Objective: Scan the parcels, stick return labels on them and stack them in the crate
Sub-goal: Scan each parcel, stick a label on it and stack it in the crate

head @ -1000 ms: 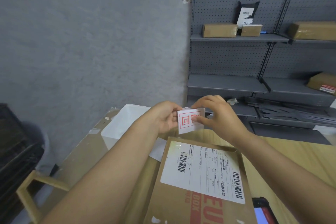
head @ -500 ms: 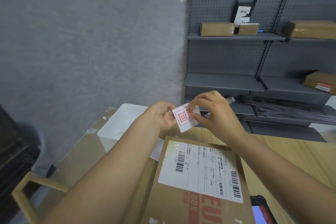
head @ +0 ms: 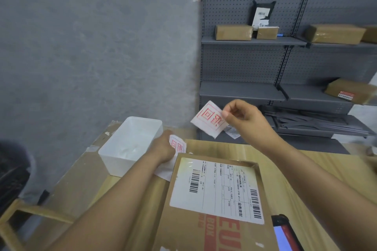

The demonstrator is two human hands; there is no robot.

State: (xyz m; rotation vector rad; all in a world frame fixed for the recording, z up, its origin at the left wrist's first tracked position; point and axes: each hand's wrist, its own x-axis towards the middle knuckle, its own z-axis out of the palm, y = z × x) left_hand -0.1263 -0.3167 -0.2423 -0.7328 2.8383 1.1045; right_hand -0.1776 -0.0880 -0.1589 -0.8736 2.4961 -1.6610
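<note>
- My right hand (head: 243,117), just above the middle of the frame, pinched one return label (head: 210,119) by its edge between thumb and fingertips; the red-printed sticker hung in the air, touching nothing else.
- My left hand (head: 163,146), left of centre, rested on the table (head: 306,167) with its fingers on the remaining label sheet (head: 177,145). Whether they gripped it or only pressed on it, I could not tell.
- The parcel (head: 216,199), a flat cardboard box with a white shipping label (head: 217,188), lay at lower centre. No red sticker showed on its visible face.
- A handheld scanner (head: 285,234) sat at the lower right edge, just beside the parcel. Whether the scan was done, nothing showed.
- A white plastic bin (head: 130,144) stood to the left of my left hand.
- As I judged it, sticking the label on was the step in hand, and stacking this parcel remained.
</note>
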